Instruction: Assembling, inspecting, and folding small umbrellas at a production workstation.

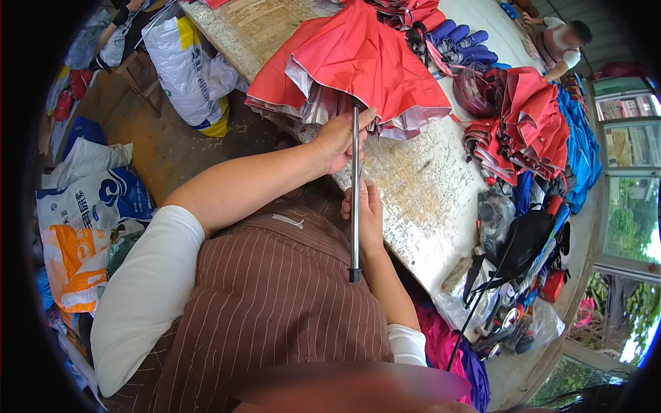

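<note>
A red umbrella (368,58) lies at 12 o'clock, its loosely gathered canopy over the surface (430,182) and its metal shaft (355,230) running toward 6 o'clock, where a black end piece (354,275) sits before the person's striped apron (275,296). The left hand (336,143), coming in from 9 o'clock, has its grip clasped on the shaft just below the canopy's hem, probably because holding there steadies the heavy end. The right hand (366,204) is lower, fingers curled behind the shaft; whether that grip bears on it cannot be told. Resting the canopy on the surface presumably spares the hands its weight. More red umbrellas (527,124) are heaped at 2 o'clock, seemingly kept within reach.
</note>
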The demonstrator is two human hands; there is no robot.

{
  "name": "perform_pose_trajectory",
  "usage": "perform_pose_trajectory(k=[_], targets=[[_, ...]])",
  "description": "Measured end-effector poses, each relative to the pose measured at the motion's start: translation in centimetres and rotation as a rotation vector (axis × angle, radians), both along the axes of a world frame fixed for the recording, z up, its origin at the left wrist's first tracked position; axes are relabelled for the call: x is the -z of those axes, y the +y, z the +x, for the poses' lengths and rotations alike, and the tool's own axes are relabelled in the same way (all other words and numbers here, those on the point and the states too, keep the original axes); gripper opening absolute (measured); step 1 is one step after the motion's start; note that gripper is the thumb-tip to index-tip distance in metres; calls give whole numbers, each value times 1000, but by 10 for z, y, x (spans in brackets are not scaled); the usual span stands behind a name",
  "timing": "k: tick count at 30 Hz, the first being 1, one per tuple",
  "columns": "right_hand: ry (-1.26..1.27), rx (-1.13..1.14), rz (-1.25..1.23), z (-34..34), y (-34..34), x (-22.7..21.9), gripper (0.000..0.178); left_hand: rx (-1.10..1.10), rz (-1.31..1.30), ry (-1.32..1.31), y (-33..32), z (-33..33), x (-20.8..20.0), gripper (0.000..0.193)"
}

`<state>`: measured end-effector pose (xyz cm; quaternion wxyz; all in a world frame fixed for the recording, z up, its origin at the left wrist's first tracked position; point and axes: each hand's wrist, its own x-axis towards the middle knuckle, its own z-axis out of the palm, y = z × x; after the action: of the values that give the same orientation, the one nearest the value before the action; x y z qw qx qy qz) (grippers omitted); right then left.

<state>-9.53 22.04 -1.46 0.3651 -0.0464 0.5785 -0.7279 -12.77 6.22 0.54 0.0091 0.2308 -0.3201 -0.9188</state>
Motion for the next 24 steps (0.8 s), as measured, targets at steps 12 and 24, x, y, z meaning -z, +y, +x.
perform_pose_trajectory(k=[12,24], targets=[[-52,-10,-14,4,4,-4,31,4,82,-8,3,-10,-10,35],[-57,7,-46,0,6,-1,31,-76,-171,-80,3,-8,-4,22]])
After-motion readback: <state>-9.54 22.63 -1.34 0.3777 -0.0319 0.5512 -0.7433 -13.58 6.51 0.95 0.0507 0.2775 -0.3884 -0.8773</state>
